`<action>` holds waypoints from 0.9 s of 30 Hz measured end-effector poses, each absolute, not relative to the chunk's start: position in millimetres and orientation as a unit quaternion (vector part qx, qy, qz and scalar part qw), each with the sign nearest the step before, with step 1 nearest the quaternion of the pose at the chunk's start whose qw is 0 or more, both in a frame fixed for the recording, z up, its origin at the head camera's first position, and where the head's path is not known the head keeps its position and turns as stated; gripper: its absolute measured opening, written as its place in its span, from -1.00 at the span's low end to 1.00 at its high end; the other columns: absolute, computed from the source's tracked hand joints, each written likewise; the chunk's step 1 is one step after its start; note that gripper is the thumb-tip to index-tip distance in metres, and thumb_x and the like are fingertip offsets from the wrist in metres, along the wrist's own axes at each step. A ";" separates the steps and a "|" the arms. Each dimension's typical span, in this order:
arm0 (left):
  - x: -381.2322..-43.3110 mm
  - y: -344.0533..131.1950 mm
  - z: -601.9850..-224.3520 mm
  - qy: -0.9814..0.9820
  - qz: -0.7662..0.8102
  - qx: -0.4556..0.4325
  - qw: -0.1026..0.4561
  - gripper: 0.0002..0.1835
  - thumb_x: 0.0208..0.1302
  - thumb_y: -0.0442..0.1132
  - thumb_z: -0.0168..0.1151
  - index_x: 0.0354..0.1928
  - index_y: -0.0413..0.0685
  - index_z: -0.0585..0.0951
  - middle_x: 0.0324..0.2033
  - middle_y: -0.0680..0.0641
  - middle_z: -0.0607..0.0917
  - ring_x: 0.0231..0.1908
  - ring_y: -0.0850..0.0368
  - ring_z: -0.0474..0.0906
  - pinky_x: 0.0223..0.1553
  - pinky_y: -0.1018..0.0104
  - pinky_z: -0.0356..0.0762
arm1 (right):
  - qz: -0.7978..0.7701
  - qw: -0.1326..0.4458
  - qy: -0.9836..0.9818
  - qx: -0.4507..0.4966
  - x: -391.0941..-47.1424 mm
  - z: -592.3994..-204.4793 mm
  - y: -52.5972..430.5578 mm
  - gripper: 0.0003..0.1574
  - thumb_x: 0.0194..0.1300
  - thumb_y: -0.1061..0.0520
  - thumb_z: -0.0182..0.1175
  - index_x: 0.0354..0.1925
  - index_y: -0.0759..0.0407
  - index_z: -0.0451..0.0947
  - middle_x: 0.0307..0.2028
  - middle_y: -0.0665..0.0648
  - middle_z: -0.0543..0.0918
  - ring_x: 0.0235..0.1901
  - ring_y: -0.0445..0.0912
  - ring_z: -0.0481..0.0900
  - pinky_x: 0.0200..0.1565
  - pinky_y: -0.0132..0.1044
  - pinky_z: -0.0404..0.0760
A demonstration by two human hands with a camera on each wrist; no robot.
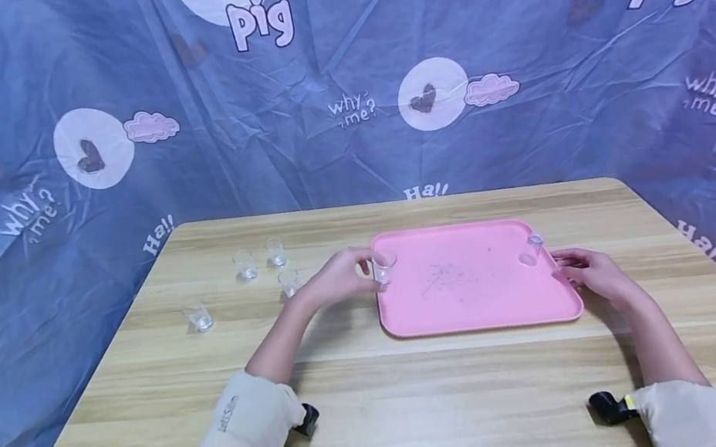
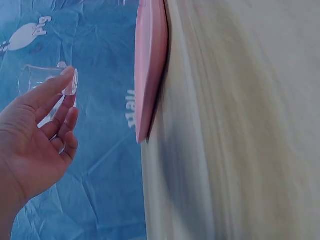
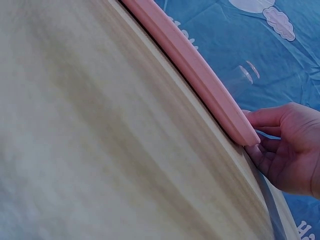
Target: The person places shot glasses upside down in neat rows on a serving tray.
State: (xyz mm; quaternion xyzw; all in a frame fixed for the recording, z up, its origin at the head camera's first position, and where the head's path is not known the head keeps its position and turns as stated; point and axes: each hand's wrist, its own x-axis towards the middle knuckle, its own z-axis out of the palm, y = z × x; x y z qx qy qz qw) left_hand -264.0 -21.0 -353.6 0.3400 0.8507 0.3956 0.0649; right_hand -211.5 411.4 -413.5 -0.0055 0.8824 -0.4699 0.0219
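Observation:
My left hand [image 1: 343,274] pinches a small clear shot glass [image 1: 383,266] between thumb and fingers, over the left edge of a pink tray [image 1: 470,307]. In the left wrist view this glass [image 2: 47,80] is held off the table, its side in the fingertips. At the tray's right edge my right hand [image 1: 594,273] grips the rim, thumb above and fingers beneath, as the right wrist view shows. Beside that hand, a second shot glass [image 1: 531,251] stands on the tray, its thick base apparently upward.
To the left, several more clear shot glasses are on the wooden table [image 1: 389,422]: one glass [image 1: 245,265] and another glass [image 1: 275,252] at the back, one glass [image 1: 289,282] by the left forearm, and a glass [image 1: 199,316] farther left. A blue printed cloth [image 1: 347,155] hangs behind.

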 end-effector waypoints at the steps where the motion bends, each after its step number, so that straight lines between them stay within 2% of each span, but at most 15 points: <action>1: -265.6 -16.2 -353.1 0.853 0.394 0.337 0.065 -0.65 -0.10 -0.35 0.42 -0.18 -0.18 0.61 -0.40 0.01 0.59 -0.33 0.10 0.45 -0.31 0.38 0.41 | -0.470 0.021 0.882 -0.005 -211.6 -413.1 411.5 -0.43 0.34 0.22 0.01 0.18 0.59 0.18 -0.23 0.13 0.49 -0.40 -0.32 0.42 -0.37 -0.44 0.47; 5: -271.8 1.5 -352.4 0.857 0.391 0.328 0.065 -0.64 -0.11 -0.33 0.43 -0.18 -0.17 0.61 -0.44 -0.02 0.57 -0.37 0.15 0.44 -0.37 0.42 0.40 | -0.473 0.021 0.881 -0.004 -211.8 -412.5 411.7 -0.42 0.34 0.22 0.02 0.18 0.59 0.18 -0.24 0.10 0.49 -0.40 -0.32 0.42 -0.37 -0.44 0.48; 14: -289.7 36.1 -359.9 0.866 0.361 0.340 0.066 -0.70 -0.09 -0.32 0.43 -0.23 -0.15 0.62 -0.45 0.05 0.59 -0.39 0.20 0.44 -0.39 0.47 0.37 | -0.470 0.020 0.882 -0.008 -212.0 -414.5 412.1 -0.43 0.35 0.23 0.01 0.19 0.58 0.17 -0.18 0.24 0.49 -0.40 -0.31 0.42 -0.38 -0.44 0.48; 24: -301.5 69.3 -365.1 0.869 0.350 0.342 0.076 -0.68 -0.02 -0.33 0.39 -0.16 -0.16 0.62 -0.38 0.03 0.63 -0.45 0.25 0.45 -0.46 0.52 0.36 | -0.474 0.018 0.880 -0.012 -210.1 -411.2 410.0 -0.45 0.33 0.28 -0.02 0.18 0.60 0.17 -0.14 0.35 0.47 -0.37 -0.33 0.45 -0.33 -0.43 0.50; 27: -302.6 79.4 -365.5 0.870 0.339 0.350 0.081 -0.69 -0.01 -0.35 0.37 -0.15 -0.17 0.61 -0.33 0.00 0.64 -0.40 0.23 0.47 -0.40 0.53 0.37 | -0.479 0.017 0.877 -0.011 -209.4 -411.3 410.1 -0.45 0.32 0.28 -0.02 0.18 0.60 0.17 -0.16 0.31 0.48 -0.37 -0.34 0.45 -0.33 -0.43 0.51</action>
